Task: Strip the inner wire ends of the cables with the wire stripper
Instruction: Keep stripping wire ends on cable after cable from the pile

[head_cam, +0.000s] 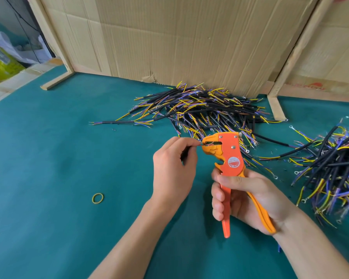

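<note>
Wire (197, 145): thin end, pinched between thumb and forefinger of left hand (172, 168); its tip reaches into the jaws of the stripper (228, 156); the rest of its cable is hidden behind the curled fingers. Stripper: orange, head up and pointing left, both handles inside right hand (244, 196), fingers wrapped around the front handle, thumb across the body below the round label. Table (58, 168): green cloth. Cable pile (199, 107): black sheaths, yellow and blue cores, behind the stripper against cardboard (179, 41). Second pile (334, 168): far right. Rubber band (97, 198): yellow, lying left of the hands.
</note>
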